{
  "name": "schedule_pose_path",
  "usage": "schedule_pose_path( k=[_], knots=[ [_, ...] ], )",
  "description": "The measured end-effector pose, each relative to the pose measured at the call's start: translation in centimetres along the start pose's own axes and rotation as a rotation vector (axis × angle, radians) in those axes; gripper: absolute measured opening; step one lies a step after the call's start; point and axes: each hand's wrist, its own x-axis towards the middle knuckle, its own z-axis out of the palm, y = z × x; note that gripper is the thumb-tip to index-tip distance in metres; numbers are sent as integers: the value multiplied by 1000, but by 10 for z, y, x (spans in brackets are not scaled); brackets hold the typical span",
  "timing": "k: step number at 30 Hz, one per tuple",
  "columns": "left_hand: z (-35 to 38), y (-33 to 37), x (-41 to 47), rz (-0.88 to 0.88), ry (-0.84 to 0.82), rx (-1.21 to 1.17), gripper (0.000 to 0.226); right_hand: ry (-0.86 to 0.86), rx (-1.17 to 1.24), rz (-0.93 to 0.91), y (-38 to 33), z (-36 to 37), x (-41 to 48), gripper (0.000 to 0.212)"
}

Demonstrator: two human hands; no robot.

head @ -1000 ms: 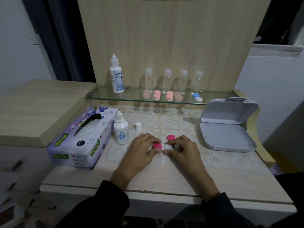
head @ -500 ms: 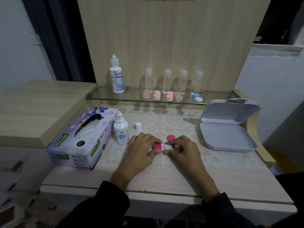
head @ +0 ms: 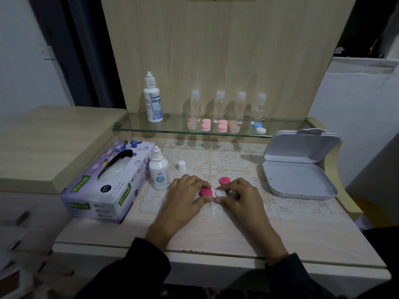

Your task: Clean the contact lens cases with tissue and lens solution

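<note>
My left hand (head: 185,197) pinches the round pink screw cap (head: 206,192) of the small contact lens case. My right hand (head: 239,197) pinches the case's open white well (head: 220,193), low on the pale wooden counter (head: 216,234), near the middle. Nothing has shifted this past second (same grips, same spot), so I judge this cap is still to come off. The loose pink cap (head: 224,180) lies just beyond, with the uncapped white solution bottle (head: 159,171) and purple tissue box (head: 103,186) at left.
</note>
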Motion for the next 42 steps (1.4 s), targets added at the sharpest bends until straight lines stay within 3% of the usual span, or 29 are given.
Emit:
schedule_pose_path(
  k=[9, 16, 21, 25, 28, 35, 40, 42],
  knots=[
    [0, -2, 3, 0, -27, -67, 50, 6, 20, 16, -3, 0, -1, 28],
    [0, -1, -1, -63, -10, -96, 35, -8, 42, 38, -4, -1, -1, 28],
    [1, -3, 0, -70, -9, -135, 32, 96, 333, 106, -10, -9, 0, 14],
    [1, -4, 0, -77, -13, -144, 31, 110, -228, -36, -1, -3, 3, 35],
    [0, -2, 0, -80, -21, -154, 33, 51, -342, -45, 2, 2, 3, 34],
    [0, -3, -1, -85, -22, -155, 35, 116, -217, -32, -4, -2, 2, 23],
    [1, -3, 0, -88, -18, -151, 33, 153, 159, -47, -15, -7, -2, 22],
    [1, -4, 0, -87, -21, -148, 29, 112, 71, -108, -15, -6, -3, 20]
  ],
)
